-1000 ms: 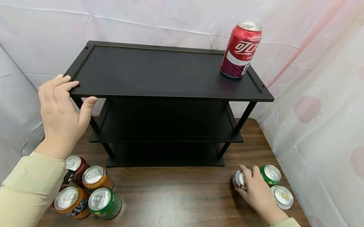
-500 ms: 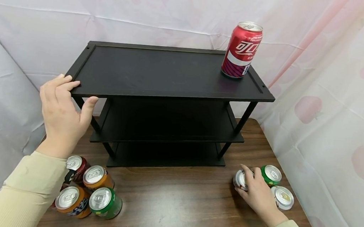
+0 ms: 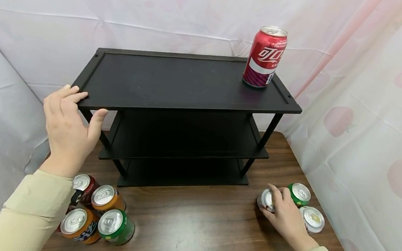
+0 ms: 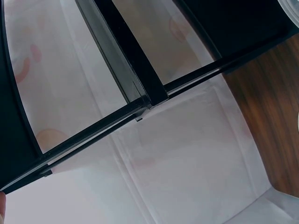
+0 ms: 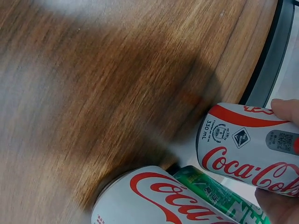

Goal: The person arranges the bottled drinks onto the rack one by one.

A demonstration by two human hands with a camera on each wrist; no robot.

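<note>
My left hand [image 3: 70,127] grips the left front corner of a black three-tier shelf [image 3: 176,80], fingers over its top and thumb at the front edge. In the left wrist view only a bit of a digit shows at the lower left, beside the shelf frame [image 4: 84,140]. On the table at the right, my right hand [image 3: 284,215] holds a white-and-red Coca-Cola can [image 5: 245,144] between thumb and fingers. Beside it stand a green can [image 3: 300,193] and another white Coca-Cola can [image 5: 159,196]. Whether the held can touches the table cannot be told.
A red and purple cola can [image 3: 266,56] stands on the top tier at the right. Several orange, green and dark red cans, including a green can [image 3: 116,227], cluster on the wooden table [image 3: 186,219] below the left forearm. Pale curtains [image 3: 374,127] enclose the back and sides.
The right fingers have shifted slightly on the white can, and more of its lid shows. The left hand keeps its place on the shelf corner. The head view has tilted a little.
</note>
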